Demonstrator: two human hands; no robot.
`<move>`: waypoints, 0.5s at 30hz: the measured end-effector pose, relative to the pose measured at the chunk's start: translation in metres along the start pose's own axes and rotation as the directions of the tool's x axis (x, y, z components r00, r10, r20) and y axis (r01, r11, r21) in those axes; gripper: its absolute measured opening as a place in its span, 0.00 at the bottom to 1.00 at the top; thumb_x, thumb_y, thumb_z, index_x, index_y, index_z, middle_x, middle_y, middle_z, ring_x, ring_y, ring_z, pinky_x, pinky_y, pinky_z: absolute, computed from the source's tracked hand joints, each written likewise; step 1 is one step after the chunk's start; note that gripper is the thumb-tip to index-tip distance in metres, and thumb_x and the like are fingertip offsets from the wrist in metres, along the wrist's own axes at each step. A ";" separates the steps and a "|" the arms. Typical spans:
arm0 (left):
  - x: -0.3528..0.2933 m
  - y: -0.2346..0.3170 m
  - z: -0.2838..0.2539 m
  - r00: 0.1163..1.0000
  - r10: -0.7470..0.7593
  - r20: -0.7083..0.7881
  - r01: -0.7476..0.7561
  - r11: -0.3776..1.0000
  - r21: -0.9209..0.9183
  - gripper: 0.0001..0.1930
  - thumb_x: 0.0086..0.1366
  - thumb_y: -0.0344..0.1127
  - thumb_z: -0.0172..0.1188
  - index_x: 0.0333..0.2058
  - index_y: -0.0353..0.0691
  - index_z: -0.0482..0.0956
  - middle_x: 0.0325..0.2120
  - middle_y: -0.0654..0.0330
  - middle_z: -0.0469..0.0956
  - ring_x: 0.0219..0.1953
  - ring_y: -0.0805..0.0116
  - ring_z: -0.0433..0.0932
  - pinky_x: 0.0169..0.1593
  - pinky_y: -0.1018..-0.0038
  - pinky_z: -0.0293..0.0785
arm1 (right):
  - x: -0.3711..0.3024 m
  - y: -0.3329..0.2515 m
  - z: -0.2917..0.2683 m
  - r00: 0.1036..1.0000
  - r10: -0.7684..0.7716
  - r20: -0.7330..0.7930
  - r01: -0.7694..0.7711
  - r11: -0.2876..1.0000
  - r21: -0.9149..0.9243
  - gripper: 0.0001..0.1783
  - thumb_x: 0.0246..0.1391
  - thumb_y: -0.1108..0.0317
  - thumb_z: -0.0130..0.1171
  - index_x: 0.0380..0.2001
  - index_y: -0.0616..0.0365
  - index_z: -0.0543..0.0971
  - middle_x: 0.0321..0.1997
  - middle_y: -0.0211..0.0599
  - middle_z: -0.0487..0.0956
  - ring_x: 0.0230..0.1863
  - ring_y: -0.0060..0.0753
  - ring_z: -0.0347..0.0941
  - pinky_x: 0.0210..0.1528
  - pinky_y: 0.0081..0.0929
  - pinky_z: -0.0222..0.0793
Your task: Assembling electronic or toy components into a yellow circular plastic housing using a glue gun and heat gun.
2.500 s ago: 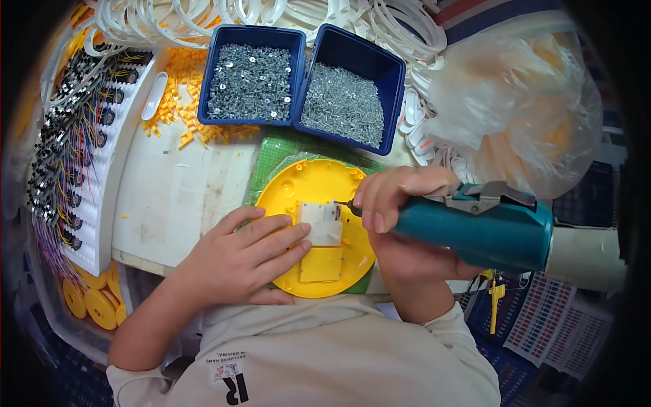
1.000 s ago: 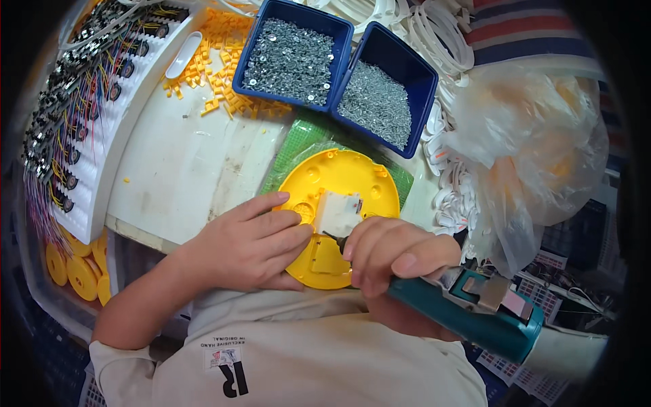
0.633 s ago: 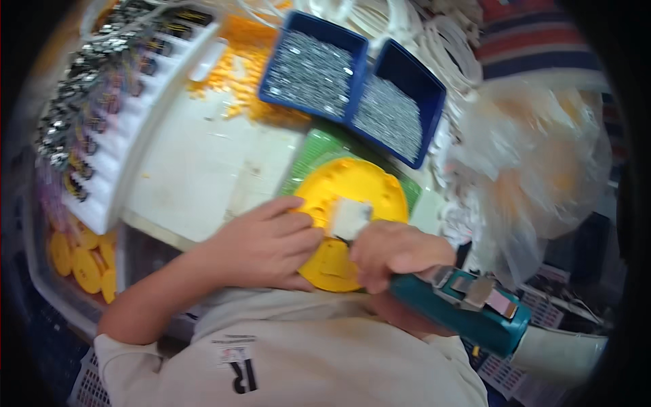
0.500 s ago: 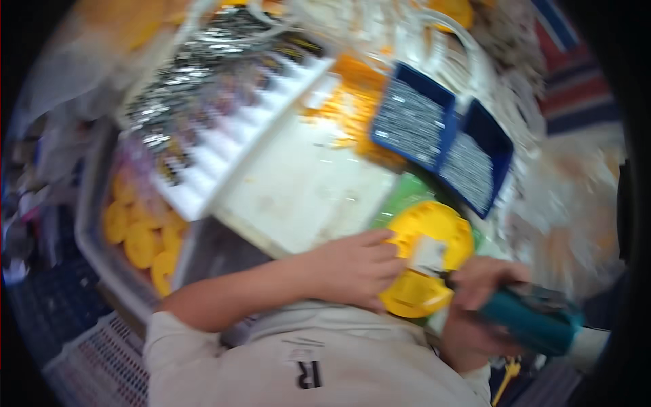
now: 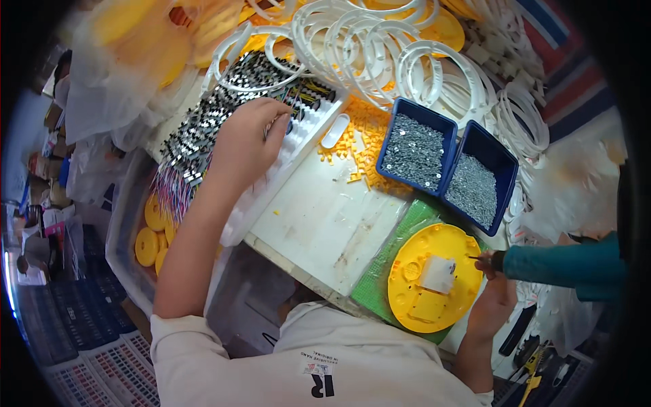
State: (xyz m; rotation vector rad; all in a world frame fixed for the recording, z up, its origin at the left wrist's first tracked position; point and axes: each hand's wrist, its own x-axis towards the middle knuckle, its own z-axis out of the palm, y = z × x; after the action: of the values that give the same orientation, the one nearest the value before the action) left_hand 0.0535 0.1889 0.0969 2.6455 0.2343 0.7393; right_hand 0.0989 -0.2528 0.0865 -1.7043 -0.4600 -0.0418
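Note:
My left hand (image 5: pixel 252 139) reaches over the foam tray (image 5: pixel 298 139) of small black-and-silver wired parts (image 5: pixel 210 125). Its fingers are pinched together, and what they hold is mostly hidden. At the right, my right hand (image 5: pixel 494 302) has its fingers at the dark nose of a teal electric screwdriver (image 5: pixel 563 263), whose thin bit points left. Just beside that bit lies a round yellow plastic plate (image 5: pixel 407 271) with a white block (image 5: pixel 439 274) on it. Under the plate is a green mat (image 5: pixel 380 281).
Two blue bins (image 5: pixel 505 163) of small metal screws stand beyond the mat. Orange clips (image 5: pixel 369 146) lie scattered left of them. White rings (image 5: pixel 359 41) pile up at the back. A grey tub (image 5: pixel 122 251) with yellow discs (image 5: pixel 146 245) sits at the left.
My left hand has left the yellow plate and moved far left, over the wired parts. The screwdriver has swung to a more level pose, its bit at the plate's right edge.

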 end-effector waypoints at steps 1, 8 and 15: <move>0.009 -0.003 0.003 0.997 -0.045 0.060 0.047 0.999 -0.027 0.07 0.69 0.29 0.62 0.43 0.36 0.85 0.40 0.53 0.85 0.43 0.54 0.83 0.47 0.65 0.79 | -0.006 0.004 -0.002 1.000 0.000 -0.016 0.000 1.000 -0.002 0.23 0.65 0.64 0.54 0.58 0.66 0.78 0.50 0.43 0.80 0.50 0.41 0.78 0.58 0.37 0.73; 0.071 -0.003 0.066 0.988 -0.001 0.154 -0.025 0.986 0.167 0.09 0.66 0.35 0.64 0.42 0.41 0.87 0.42 0.57 0.84 0.44 0.52 0.83 0.48 0.60 0.80 | -0.017 -0.005 -0.005 0.994 -0.048 0.101 0.071 0.970 -0.231 0.17 0.57 0.72 0.58 0.48 0.66 0.81 0.50 0.45 0.77 0.53 0.38 0.74 0.57 0.33 0.70; 0.078 -0.011 0.088 0.998 0.057 0.025 -0.062 0.943 0.326 0.06 0.60 0.37 0.70 0.33 0.43 0.90 0.38 0.57 0.84 0.41 0.55 0.83 0.46 0.60 0.80 | -0.021 -0.009 -0.014 0.992 -0.098 0.080 0.113 0.971 -0.209 0.10 0.59 0.74 0.56 0.42 0.65 0.81 0.45 0.44 0.77 0.49 0.36 0.75 0.54 0.30 0.70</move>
State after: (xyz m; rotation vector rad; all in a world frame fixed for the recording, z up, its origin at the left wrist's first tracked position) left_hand 0.1650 0.1909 0.0594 2.9832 0.2971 0.7557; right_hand 0.0798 -0.2705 0.0921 -1.8945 -0.6156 -0.1136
